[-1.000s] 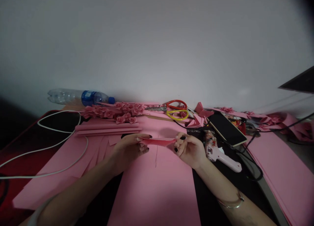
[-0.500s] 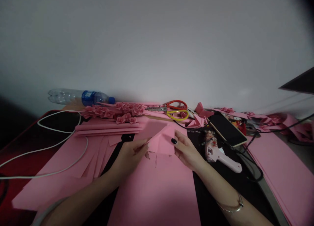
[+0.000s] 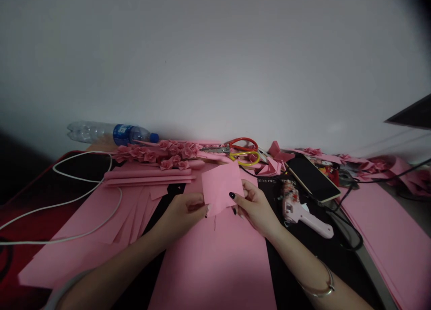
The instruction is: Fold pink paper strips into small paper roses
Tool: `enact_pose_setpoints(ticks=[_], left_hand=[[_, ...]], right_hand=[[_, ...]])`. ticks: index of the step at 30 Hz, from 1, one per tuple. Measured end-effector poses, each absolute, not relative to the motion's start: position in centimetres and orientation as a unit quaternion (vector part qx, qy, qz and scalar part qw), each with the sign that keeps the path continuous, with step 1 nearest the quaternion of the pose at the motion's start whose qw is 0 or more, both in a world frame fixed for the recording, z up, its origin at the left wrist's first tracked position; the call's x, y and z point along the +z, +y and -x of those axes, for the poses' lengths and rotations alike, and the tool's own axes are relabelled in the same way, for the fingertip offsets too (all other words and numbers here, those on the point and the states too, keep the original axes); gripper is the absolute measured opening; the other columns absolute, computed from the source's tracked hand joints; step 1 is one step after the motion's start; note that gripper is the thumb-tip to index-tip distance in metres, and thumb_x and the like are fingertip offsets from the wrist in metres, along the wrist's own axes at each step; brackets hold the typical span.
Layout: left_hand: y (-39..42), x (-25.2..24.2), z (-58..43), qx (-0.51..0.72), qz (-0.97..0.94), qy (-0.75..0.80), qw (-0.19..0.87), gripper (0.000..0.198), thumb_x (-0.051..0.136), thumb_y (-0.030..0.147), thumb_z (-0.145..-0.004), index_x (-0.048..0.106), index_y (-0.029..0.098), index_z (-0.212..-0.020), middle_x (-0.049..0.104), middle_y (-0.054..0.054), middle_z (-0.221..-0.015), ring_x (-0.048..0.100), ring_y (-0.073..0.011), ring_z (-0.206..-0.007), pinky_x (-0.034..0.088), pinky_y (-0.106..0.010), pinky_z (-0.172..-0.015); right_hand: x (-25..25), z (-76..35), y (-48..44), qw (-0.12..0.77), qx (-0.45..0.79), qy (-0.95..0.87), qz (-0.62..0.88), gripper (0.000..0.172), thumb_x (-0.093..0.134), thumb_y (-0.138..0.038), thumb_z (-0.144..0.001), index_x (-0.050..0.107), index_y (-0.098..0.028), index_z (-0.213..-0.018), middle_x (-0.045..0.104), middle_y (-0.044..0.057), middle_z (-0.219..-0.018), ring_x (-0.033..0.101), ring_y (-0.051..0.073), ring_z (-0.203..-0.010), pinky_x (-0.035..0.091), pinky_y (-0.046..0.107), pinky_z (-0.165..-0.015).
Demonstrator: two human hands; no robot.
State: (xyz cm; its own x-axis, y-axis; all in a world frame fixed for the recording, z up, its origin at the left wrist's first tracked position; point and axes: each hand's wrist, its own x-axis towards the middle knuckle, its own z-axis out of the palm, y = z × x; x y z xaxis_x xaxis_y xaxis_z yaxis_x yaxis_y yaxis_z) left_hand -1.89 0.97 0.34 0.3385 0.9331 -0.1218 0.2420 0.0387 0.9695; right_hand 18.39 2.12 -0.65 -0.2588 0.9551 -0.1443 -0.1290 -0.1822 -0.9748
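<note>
A small pink paper square (image 3: 222, 187) is held upright above the desk between both hands. My left hand (image 3: 183, 213) pinches its lower left edge with thumb and fingers closed. My right hand (image 3: 256, 206), nails painted dark, grips the lower right edge with the thumb on the front face. A large pink sheet (image 3: 215, 260) lies flat beneath the hands.
Folded pink paper roses (image 3: 158, 153) and long pink strips (image 3: 148, 175) lie behind. Scissors (image 3: 240, 151) rest by the wall, a plastic bottle (image 3: 107, 132) lies at the left. A pink glue gun (image 3: 303, 213) and phone (image 3: 311, 176) sit right. White cable (image 3: 67, 202) loops left.
The paper was a flat folded strip held edge-on a second ago. It has been opened out and raised into an upright square facing me, with both hands closer together.
</note>
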Motion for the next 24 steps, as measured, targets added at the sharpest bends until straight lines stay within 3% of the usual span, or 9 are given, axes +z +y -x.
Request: enact_pose_setpoints(ticks=[3,7,11,15,18,21,24], left_hand=[[1.0,0.7,1.8,0.324,-0.592,0.458,0.579,0.016,0.054,0.025,-0.076,0.066,0.015,-0.076,0.066,-0.003,-0.073,0.06,-0.0191,-0.074,0.045,-0.025,-0.062],[1.2,0.9,1.8,0.36,-0.538,0.449,0.616,0.027,0.057,0.029,-0.076,0.065,0.014,-0.096,0.07,-0.006,-0.085,0.063,-0.0219,-0.08,0.049,-0.03,-0.069],[1.4,0.7,2.3,0.364,-0.516,0.447,0.633,0.027,0.059,0.03,-0.076,0.066,0.014,-0.096,0.071,-0.005,-0.084,0.064,-0.0218,-0.078,0.051,-0.03,-0.068],[1.5,0.6,2.6,0.358,-0.492,0.422,0.672,0.025,0.061,0.028,-0.075,0.068,0.015,-0.096,0.07,-0.004,-0.079,0.062,-0.018,-0.071,0.051,-0.028,-0.062],[1.5,0.6,2.7,0.367,-0.433,0.389,0.725,0.022,0.063,0.024,-0.073,0.07,0.014,-0.092,0.067,-0.004,-0.074,0.06,-0.0153,-0.065,0.052,-0.027,-0.059],[1.5,0.6,2.8,0.371,-0.369,0.338,0.782,0.021,0.06,0.018,-0.071,0.071,0.016,-0.089,0.066,-0.003,-0.072,0.059,-0.0149,-0.06,0.053,-0.03,-0.059],[1.5,0.7,3.0,0.336,-0.346,0.279,0.831,0.033,0.053,0.014,-0.069,0.069,0.016,-0.097,0.067,-0.005,-0.072,0.059,-0.0155,-0.055,0.052,-0.031,-0.056]], right_hand=[[-0.7,-18.6,2.1,0.412,0.636,-0.489,0.431,0.015,0.058,-0.025,-0.081,0.053,-0.018,-0.093,0.053,-0.007,-0.049,0.039,0.005,-0.033,0.026,0.016,-0.035],[-0.4,-18.8,2.0,0.379,0.626,-0.53,0.428,0.009,0.058,-0.023,-0.081,0.054,-0.016,-0.076,0.045,-0.008,-0.043,0.035,0.004,-0.033,0.025,0.017,-0.035],[-0.1,-18.9,2.0,0.351,0.633,-0.545,0.425,0.01,0.06,-0.021,-0.079,0.058,-0.015,-0.071,0.043,-0.008,-0.043,0.032,0.003,-0.034,0.024,0.018,-0.035],[-0.1,-19.1,2.1,0.389,0.688,-0.461,0.402,0.011,0.063,-0.022,-0.075,0.059,-0.015,-0.067,0.035,-0.011,-0.041,0.027,0.002,-0.031,0.028,0.017,-0.033],[-0.1,-19.3,2.1,0.41,0.73,-0.378,0.394,0.005,0.066,-0.018,-0.068,0.063,-0.016,-0.072,0.043,-0.01,-0.039,0.035,0.004,-0.029,0.036,0.018,-0.034],[0.3,-19.5,2.0,0.412,0.764,-0.332,0.368,0.022,0.063,-0.015,-0.063,0.066,-0.019,-0.084,0.057,-0.006,-0.043,0.051,0.01,-0.032,0.045,0.024,-0.04],[0.6,-19.6,2.0,0.388,0.793,-0.344,0.319,0.022,0.055,-0.015,-0.063,0.069,-0.015,-0.08,0.065,0.0,-0.052,0.059,0.013,-0.04,0.048,0.026,-0.046]])
